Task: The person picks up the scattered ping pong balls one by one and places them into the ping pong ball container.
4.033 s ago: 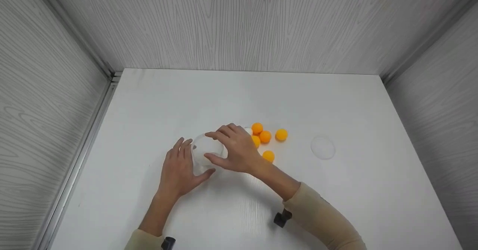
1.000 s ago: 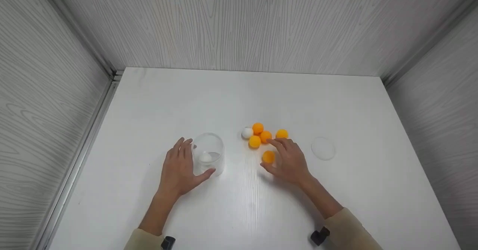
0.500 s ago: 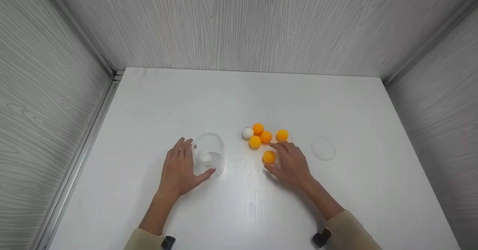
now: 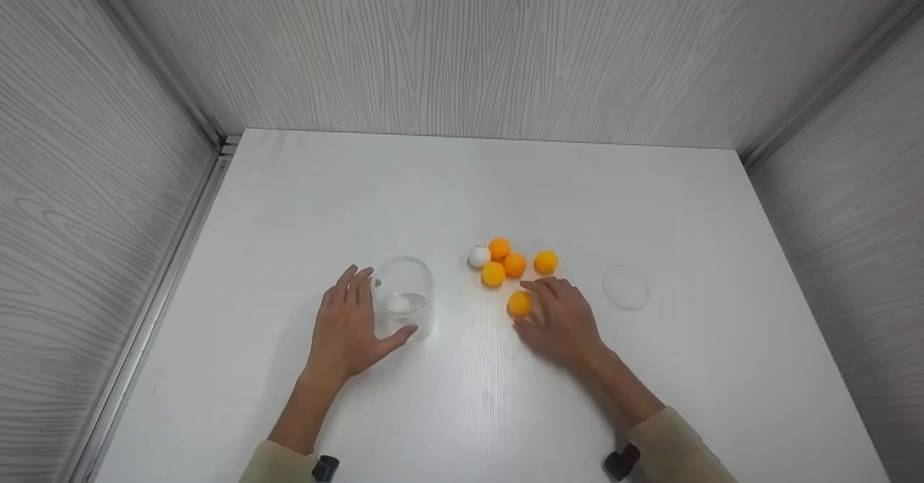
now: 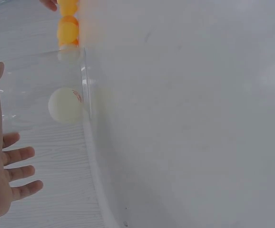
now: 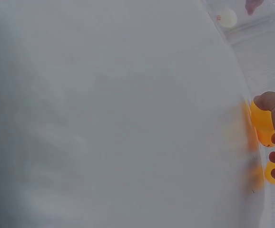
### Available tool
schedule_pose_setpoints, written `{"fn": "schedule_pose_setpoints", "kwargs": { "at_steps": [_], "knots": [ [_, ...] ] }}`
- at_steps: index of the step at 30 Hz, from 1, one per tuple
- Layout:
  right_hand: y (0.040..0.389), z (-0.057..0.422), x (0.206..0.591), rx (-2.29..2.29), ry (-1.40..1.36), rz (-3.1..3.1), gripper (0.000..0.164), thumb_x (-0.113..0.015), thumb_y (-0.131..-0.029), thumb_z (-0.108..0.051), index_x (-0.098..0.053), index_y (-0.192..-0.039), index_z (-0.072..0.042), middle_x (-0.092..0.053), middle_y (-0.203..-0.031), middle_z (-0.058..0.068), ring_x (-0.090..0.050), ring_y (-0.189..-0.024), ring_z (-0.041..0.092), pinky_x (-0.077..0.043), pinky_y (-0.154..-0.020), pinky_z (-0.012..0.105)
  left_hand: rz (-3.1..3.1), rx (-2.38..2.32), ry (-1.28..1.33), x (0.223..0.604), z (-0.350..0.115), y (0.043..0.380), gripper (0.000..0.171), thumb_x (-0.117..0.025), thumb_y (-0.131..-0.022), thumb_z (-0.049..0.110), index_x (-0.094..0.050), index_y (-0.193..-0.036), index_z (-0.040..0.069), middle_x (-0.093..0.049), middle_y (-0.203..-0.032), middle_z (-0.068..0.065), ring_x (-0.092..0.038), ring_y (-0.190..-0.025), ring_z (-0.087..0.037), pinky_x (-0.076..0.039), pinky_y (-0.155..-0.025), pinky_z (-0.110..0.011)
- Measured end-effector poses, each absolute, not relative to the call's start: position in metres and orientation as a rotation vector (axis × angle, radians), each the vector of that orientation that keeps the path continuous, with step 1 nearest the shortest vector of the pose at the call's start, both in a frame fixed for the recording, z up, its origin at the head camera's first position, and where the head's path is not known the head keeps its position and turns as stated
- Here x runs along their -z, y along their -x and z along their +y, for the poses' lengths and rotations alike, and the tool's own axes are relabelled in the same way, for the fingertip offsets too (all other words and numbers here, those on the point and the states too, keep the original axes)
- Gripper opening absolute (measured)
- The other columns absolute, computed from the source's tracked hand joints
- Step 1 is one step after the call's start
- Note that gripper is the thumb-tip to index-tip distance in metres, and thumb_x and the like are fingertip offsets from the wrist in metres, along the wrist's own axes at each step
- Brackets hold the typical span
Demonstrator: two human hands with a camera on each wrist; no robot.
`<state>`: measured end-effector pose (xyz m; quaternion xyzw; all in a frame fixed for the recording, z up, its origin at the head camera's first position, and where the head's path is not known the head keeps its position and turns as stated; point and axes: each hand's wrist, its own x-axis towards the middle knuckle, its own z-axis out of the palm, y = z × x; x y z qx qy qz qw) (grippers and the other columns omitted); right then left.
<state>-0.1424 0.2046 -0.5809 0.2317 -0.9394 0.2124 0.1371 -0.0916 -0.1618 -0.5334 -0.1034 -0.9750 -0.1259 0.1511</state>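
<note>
A clear round jar [image 4: 422, 322] stands on the white table with one white table tennis ball [image 4: 396, 304] at its bottom; red print shows on that ball in the left wrist view. My left hand [image 4: 348, 331] cups the jar's left side with extended fingers, its thumb along the front. To the right, my right hand [image 4: 563, 322] has thumb and forefinger curled round an orange table tennis ball [image 4: 519, 303], which sits on the table. The right thumb [image 6: 269, 100] overlaps an orange ball [image 6: 262, 118] in the right wrist view.
Beyond the right hand lie several more orange balls [image 4: 515, 265] in a loose cluster, with a white ball [image 4: 479, 256] at its left end. A thin clear disc [image 4: 626, 286], like a lid, lies farther right. Wood-grain panels [image 4: 462, 50] wall in the table at the back and sides.
From over the jar, my right hand has moved right to the nearest orange ball, and its thumb and forefinger have drawn in around it. The left hand stays at the jar.
</note>
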Motion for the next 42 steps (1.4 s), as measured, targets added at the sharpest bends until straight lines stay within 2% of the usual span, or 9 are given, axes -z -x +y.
{"fn": "schedule_pose_setpoints", "kwargs": {
  "at_steps": [8,42],
  "knots": [
    [0.1418,0.2037,0.5813,-0.662,-0.646,-2.749,0.046,-0.08,-0.09,-0.034,-0.069,-0.132,-0.022,-0.07,-0.121,-0.002,-0.063,-0.105,0.022,-0.056,-0.09,0.038,-2.805,0.374,0.289,0.5327,-0.1614,0.0914,0.103,-0.072,-0.081,0.071,-0.05,-0.143,-0.008,-0.06,-0.145,-0.024,-0.051,-0.146,-0.041,-0.049,-0.116,-0.055],
    [0.1433,0.2021,0.5794,-0.705,-0.625,-2.754,0.037,-0.08,-0.091,-0.034,-0.075,-0.125,-0.02,-0.074,-0.114,-0.004,-0.066,-0.103,0.019,-0.06,-0.093,0.036,-2.805,0.36,0.282,0.5333,-0.1601,0.092,0.104,-0.072,-0.08,0.072,-0.052,-0.142,-0.009,-0.061,-0.145,-0.025,-0.051,-0.145,-0.041,-0.049,-0.115,-0.054]
  ]
}}
